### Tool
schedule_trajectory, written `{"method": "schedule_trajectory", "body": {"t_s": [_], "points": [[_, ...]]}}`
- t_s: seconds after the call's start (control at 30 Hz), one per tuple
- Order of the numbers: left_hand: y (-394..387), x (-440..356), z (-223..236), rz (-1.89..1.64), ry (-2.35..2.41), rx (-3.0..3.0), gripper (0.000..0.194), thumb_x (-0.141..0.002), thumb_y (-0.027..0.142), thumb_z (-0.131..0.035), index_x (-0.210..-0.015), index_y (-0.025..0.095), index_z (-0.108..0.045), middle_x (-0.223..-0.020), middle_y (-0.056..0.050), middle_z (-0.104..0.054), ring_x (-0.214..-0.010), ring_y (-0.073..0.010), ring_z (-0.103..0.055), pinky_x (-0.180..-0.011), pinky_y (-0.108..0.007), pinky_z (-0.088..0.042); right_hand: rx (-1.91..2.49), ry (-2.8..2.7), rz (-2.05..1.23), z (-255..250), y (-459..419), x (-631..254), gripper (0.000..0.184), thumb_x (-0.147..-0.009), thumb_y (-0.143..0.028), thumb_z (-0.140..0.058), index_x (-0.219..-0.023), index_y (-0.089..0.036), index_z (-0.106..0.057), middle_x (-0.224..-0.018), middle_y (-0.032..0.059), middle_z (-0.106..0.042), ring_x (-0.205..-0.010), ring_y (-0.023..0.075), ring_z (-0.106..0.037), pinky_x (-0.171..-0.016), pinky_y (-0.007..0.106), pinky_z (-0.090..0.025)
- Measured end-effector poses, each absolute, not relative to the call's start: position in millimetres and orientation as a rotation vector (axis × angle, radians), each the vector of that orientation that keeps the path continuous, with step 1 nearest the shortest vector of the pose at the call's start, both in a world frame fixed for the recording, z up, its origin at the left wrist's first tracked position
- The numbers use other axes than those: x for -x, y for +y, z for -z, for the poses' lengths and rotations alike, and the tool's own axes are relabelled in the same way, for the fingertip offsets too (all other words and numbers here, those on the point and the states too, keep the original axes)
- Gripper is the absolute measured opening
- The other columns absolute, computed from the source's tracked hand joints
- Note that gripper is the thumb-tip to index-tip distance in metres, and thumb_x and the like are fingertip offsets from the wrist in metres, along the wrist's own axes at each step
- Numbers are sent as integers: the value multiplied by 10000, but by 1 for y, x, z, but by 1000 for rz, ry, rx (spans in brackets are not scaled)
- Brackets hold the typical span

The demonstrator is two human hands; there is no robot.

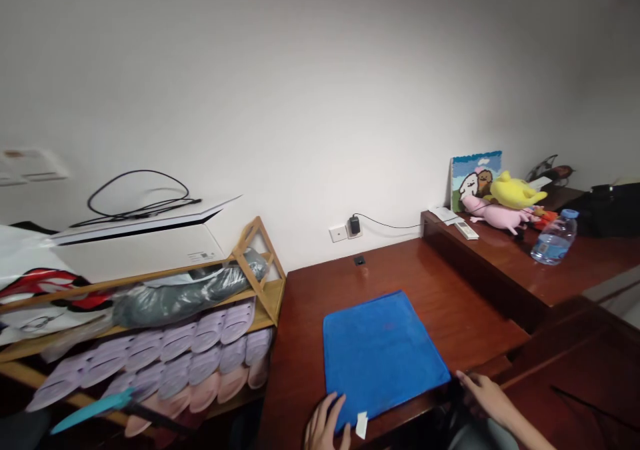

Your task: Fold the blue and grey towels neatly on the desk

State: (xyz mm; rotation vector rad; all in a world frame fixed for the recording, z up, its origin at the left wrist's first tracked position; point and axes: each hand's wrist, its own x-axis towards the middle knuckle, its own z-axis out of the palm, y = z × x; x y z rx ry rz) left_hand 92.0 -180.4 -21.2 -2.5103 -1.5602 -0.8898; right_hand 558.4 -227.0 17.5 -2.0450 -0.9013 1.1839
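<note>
Reddish desk (305,323), pale wall (300,103); blue cloth (380,350) flat; left hand (325,425) spread at edge, right hand (484,397) grip unclear.

So there was a plain off-white wall (280,103), kinda grey and shadowy toward the upper corners, with a softer bright patch in the middle. Low on it sat a white square socket plate (338,234) beside a black plug-in adapter (355,225). Below was a glossy reddish-brown wooden desk (310,303), with a raised reddish-brown wooden side unit (495,253) on the right. A light wooden slatted rack (273,297) stood on the left, pretty crammed with lilac and pink slippers (193,350).
</note>
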Motion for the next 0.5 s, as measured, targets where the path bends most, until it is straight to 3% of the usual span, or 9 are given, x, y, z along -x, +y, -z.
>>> {"method": "schedule_trajectory", "body": {"t_s": [0.1, 0.23, 0.5], "points": [[-187, -89, 21, 824, -1335, 2548, 584, -883, 226, -618, -1442, 395, -613, -1372, -23, -715, -1194, -264, -711, -951, -380, -625, 1739, -566, -1446, -27, -229, -523, 474, -673, -726, -736, -763, -265, -665, -793, 73, -740, -701, 251, -747, -633, 335, -590], [-190, -85, 9, 861, -1164, 2542, 572, -917, 172, -554, -1436, 406, -616, -1252, -31, -773, -1114, -240, -746, -914, -349, -637, 1543, -360, -1501, -34, -229, -479, 514, -614, -621, -880, -825, -230, -620, -889, 77, -759, -741, 206, -753, -666, 275, -590], [-205, -108, -8, 1005, -1072, 2528, 420, -974, 179, -507, -1297, 350, -716, -1026, -43, -820, -893, -245, -786, -836, -382, -646, 1341, -256, -1408, -35, -234, -478, 489, -656, -576, -875, -813, -244, -550, -834, 32, -733, -838, 187, -760, -780, 268, -596]]}}
